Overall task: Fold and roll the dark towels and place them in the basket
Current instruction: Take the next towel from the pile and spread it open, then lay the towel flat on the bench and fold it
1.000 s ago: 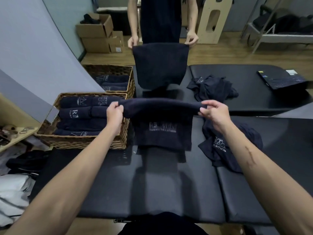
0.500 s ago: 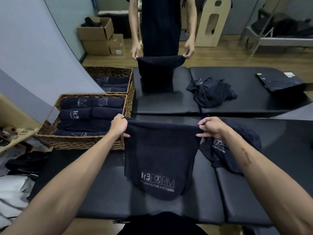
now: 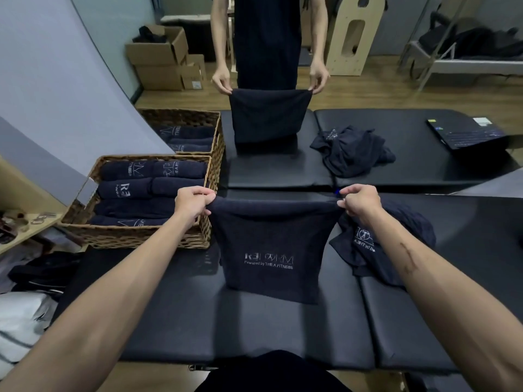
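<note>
Black padded surface fills the near half of the view, with a second padded bench butted against its far edge. Beyond that bench a second person holds up a folded dark cloth by its top corners. A wicker basket sits at the surface's left edge, packed with rolled towels, and touches another basket behind it. The dark towel hangs folded, its lower edge resting on the surface, logo facing the camera. A crumpled towel pile lies just right of it. The left hand and right hand pinch the towel's top corners with curled fingers. Bare padding lies open in front of the towel
</note>
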